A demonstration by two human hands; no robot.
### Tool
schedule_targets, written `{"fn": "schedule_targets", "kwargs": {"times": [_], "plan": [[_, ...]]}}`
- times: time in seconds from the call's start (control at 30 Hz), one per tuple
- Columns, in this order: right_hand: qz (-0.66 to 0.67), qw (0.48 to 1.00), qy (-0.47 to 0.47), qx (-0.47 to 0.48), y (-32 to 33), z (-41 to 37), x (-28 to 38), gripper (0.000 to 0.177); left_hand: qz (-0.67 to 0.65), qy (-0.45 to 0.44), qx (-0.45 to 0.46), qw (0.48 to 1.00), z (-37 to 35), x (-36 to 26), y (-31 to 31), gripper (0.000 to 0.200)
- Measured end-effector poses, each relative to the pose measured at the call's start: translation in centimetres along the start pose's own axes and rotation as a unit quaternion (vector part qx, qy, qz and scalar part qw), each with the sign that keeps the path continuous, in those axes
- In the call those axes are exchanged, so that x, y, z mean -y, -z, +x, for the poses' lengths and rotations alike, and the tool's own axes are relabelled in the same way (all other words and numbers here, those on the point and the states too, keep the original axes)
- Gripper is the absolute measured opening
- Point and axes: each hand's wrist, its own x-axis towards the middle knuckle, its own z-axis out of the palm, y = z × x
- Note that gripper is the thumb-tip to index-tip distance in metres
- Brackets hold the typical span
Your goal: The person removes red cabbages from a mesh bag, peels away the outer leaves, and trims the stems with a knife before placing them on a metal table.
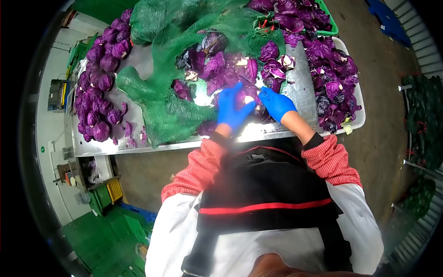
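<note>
My left hand, in a blue glove, is pressed on a red cabbage at the front of the metal table, thumb spread from the fingers. Close to its right side is my right hand, also gloved in blue, with its fingers closed on what looks like a knife. The thin blade points up and left over the cabbage; the handle is hidden in the glove. Loose purple leaves and partly trimmed heads lie just beyond both hands. Glare blurs the cabbage between them.
A green mesh sack spreads over the metal table. Several cabbages are piled on the left. At the right stand a white bin full of leaves and a green crate. Full mesh sacks sit on a far-right rack.
</note>
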Motion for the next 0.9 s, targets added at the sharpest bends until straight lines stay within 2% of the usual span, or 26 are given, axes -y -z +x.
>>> {"fn": "schedule_targets", "kwargs": {"times": [0.07,0.1,0.23,0.33,0.47,0.53,0.57,0.67,0.7,0.8,0.83,0.9], "plan": [[-0.029,0.999,-0.009,-0.015,0.8,-1.7,1.2,0.041,0.004,0.029,-0.035,0.999,0.1,-0.4,-1.0,0.066],[-0.016,0.998,0.002,-0.064,0.8,-2.5,0.6,0.035,0.009,0.018,-0.050,0.999,0.1,-0.5,-1.2,0.062],[-0.157,0.973,0.150,-0.078,2.5,-5.5,-1.1,0.020,0.019,0.003,0.008,1.000,0.4,-0.6,-0.6,0.065],[-0.190,0.969,0.130,-0.091,3.1,-6.2,-0.8,0.019,-0.019,0.003,0.031,0.999,0.8,-0.2,-0.4,0.067],[-0.145,0.983,0.078,-0.082,1.5,-3.6,-2.3,0.021,-0.012,-0.028,0.050,0.998,1.2,0.0,-0.5,0.076],[-0.091,0.993,0.051,-0.060,1.4,-3.2,-0.3,0.022,0.013,-0.041,0.065,0.997,1.0,-0.2,-0.4,0.080],[-0.090,0.995,0.028,-0.042,1.9,-3.2,0.9,0.029,0.027,-0.046,0.072,0.996,0.9,-0.3,-0.3,0.081],[-0.103,0.994,0.006,-0.026,3.0,-2.8,3.8,0.029,0.031,-0.037,0.077,0.996,0.3,-0.2,-0.6,0.085],[-0.093,0.992,0.055,-0.063,2.1,-2.4,3.3,0.031,0.005,-0.027,0.080,0.996,0.3,-0.8,-0.2,0.086],[-0.127,0.980,0.113,-0.099,-0.2,0.4,2.8,0.028,-0.009,-0.047,0.097,0.994,-0.3,0.3,-0.2,0.086],[-0.128,0.980,0.129,-0.077,-0.5,1.1,3.3,0.017,-0.010,-0.046,0.093,0.995,-0.3,0.0,0.0,0.085],[-0.184,0.962,0.176,-0.102,-0.9,2.6,3.3,0.013,-0.014,-0.046,0.087,0.995,-0.5,-0.8,0.0,0.084]]}}
